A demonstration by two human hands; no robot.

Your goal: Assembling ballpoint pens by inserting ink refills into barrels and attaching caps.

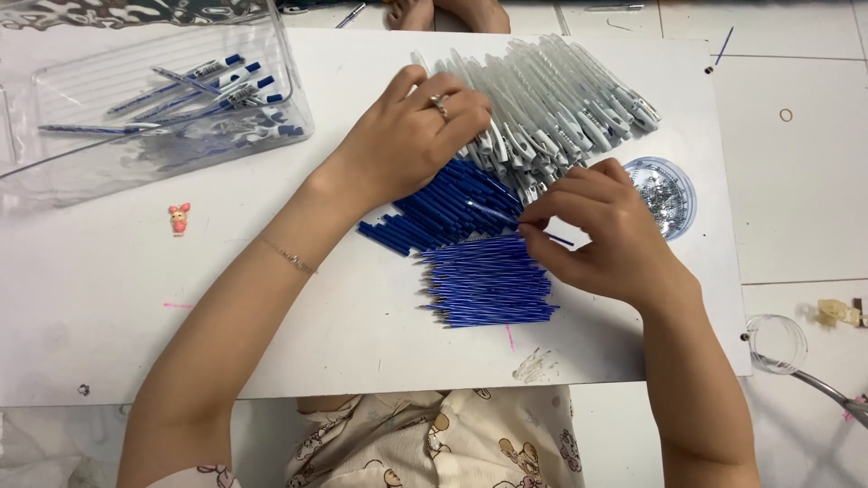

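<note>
Refills first: nearest us on the white board [362, 343], a fan of thin blue ink refills [493, 285] lies at about 5 o'clock of board centre, tips pointing toward 9 o'clock. Our right hand [601, 230] sits just above that pile at 3 o'clock, fingertips pinched on one thin blue refill [506, 215] that angles up toward 10 o'clock. Touching the refill fan on its upper left we see a stack of dark blue pen barrels [434, 217], running diagonally. Our left hand [411, 136] comes in from 7 o'clock, ring on one finger, thin bracelet on the wrist, fingers curled down over the edge of the grey-white pen caps [551, 99]; we cannot tell if it grips any one piece. Those caps spread in a wide heap toward 1 o'clock. Round clear dish of small metal bits [665, 194] sits at 3 o'clock, just beside the right hand. Small pink figurine [179, 218] at 9 o'clock, well apart. Far left at 11 o'clock, a clear plastic box [298, 108] holds a few assembled blue-and-white pens [203, 86].
</note>
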